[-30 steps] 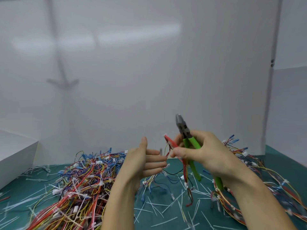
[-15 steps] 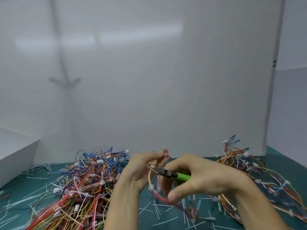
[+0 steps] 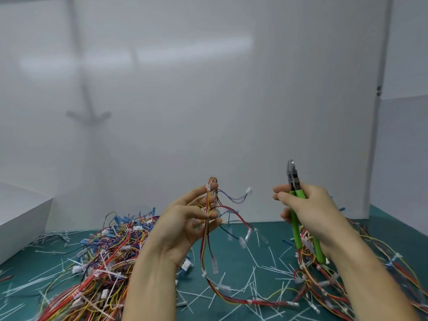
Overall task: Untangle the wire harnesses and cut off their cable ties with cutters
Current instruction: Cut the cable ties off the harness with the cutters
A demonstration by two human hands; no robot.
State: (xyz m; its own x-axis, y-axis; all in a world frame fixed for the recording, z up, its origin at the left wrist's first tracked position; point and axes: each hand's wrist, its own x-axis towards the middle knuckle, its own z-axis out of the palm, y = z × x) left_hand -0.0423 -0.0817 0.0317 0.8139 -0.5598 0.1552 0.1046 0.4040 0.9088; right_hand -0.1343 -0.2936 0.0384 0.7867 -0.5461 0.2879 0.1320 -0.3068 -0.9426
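**Harness (image 3: 209,218) held up in left hand (image 3: 185,225), cutters (image 3: 293,179) upright in right hand (image 3: 310,212)**

The harness hangs from the left hand, whose curled fingers and thumb pinch its wires near the top. Its lower strands trail down to the green mat (image 3: 393,228), with connectors dangling. The right hand, well apart from the left, grips the cutters by their green handles, tips pointing up. One pile (image 3: 104,256) of harnesses lies on the mat at left, and another heap (image 3: 324,281) lies under the right forearm. White cut ties (image 3: 254,274) are strewn between them. A white box (image 3: 20,218) stands far left.
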